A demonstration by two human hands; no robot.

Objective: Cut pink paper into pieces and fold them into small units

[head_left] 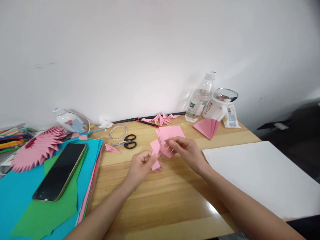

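Above the middle of the wooden table, my left hand (142, 166) pinches a small folded piece of pink paper (155, 146). Close by on the right, my right hand (183, 150) has its thumb and fingers closed on the other side of the pink paper, where a flap angles between the hands. Exactly where the folds run is blurred. Just behind the hands lies a stack of square pink sheets (172, 132). Several folded pink points (162, 119) stand against the wall beyond it.
Black-handled scissors (130, 141), a tape roll (118, 132) and a pink folded piece (113, 148) lie left. A phone (60, 171) rests on coloured paper (88, 160) beside a pink pleated ring (40, 146). Right are a water bottle (200, 100), a mug (215, 106) and a white board (262, 176).
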